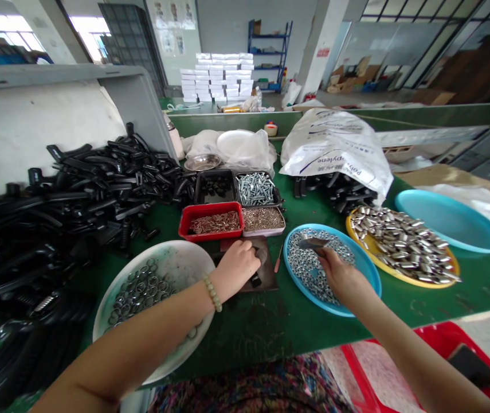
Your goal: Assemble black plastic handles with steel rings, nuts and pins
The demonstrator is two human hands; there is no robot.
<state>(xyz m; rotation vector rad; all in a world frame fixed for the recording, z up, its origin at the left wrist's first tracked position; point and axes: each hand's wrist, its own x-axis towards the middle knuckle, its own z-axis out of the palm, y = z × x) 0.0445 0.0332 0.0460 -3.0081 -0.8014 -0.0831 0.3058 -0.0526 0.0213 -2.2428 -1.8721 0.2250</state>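
My left hand (238, 265) is closed over a dark metal plate (268, 281), its fingers curled down. What it grips is hidden; a small black piece (255, 280) shows beneath it and a rounded grey part (262, 255) beside its fingertips. My right hand (340, 274) pinches a dark, flat, blade-like tool (312, 243) above a blue tray (290, 269) of small silvery nuts (309, 269). Between the plate and this tray lies a thin tool with a reddish handle (277, 264). Under my left forearm is a white basin (202, 252) with metal rings (141, 289).
Black plastic handles (111, 172) are heaped at left. Behind my hands stand a red bin (184, 223) of copper-coloured pins, a box of small rivet-like pieces (264, 221) and a tray of screws (255, 189). Metal sleeves (403, 241) fill a yellow tray at right, near a white sack (339, 143).
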